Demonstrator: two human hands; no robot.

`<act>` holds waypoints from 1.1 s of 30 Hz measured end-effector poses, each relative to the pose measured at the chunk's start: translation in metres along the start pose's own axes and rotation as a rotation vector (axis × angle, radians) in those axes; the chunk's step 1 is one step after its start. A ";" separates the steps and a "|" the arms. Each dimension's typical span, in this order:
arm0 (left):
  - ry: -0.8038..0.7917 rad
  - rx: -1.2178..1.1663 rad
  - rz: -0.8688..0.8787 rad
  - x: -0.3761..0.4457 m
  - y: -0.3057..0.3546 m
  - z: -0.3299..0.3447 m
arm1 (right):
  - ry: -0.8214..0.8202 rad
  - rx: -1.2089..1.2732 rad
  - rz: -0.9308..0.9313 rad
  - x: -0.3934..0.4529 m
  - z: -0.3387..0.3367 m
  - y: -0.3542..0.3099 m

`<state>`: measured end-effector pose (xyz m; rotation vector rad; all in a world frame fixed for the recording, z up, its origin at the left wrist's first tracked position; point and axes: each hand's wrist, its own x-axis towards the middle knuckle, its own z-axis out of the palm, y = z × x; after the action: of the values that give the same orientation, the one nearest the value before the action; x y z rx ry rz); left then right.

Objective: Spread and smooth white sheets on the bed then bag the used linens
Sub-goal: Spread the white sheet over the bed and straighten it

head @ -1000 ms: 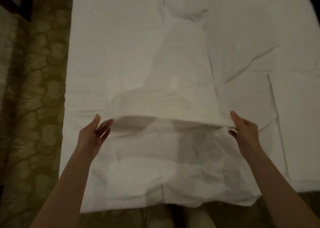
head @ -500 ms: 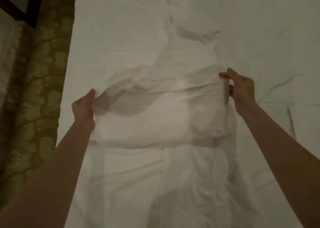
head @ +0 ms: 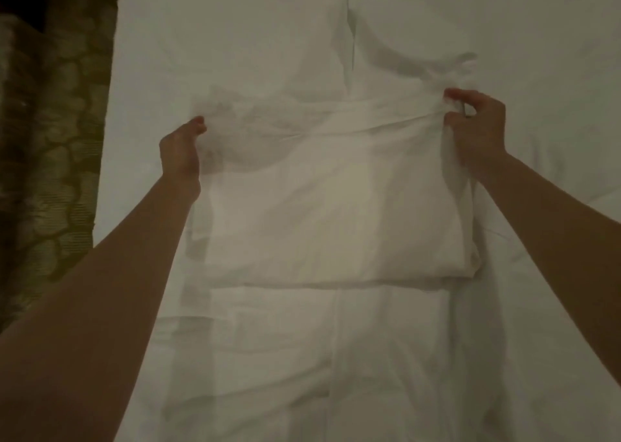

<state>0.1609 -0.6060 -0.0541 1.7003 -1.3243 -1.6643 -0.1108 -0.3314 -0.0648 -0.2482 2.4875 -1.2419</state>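
The left hand (head: 181,151) pinches the corner of the folded white sheet (head: 336,213) at about 9 o'clock from the middle of the view, with the fingers curled on the cloth. The right hand (head: 477,129) grips the other corner at about 2 o'clock, and the fabric bunches under its fingers. The sheet stretches between the two hands, and its folded part lies in the centre on the bed (head: 235,38). At 9 o'clock, beside the bed, there is a patterned carpet (head: 53,139).
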 end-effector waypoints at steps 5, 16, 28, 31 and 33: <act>0.028 0.222 0.108 0.014 -0.025 0.004 | -0.048 -0.057 -0.033 0.008 0.013 0.024; 0.166 0.378 0.079 0.018 -0.037 -0.011 | 0.084 -0.026 0.190 -0.009 0.000 0.032; -0.027 0.753 -0.206 -0.062 -0.057 -0.059 | -0.231 0.270 0.482 -0.122 -0.038 0.076; -0.020 0.582 -0.249 -0.083 -0.070 -0.069 | -0.052 0.359 0.368 -0.153 -0.052 0.087; -0.002 0.436 -0.262 -0.096 -0.079 -0.077 | -0.034 0.465 0.361 -0.168 -0.062 0.090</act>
<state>0.2743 -0.5144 -0.0530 2.2018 -1.6120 -1.5907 0.0208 -0.1797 -0.0633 0.2816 2.0164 -1.5765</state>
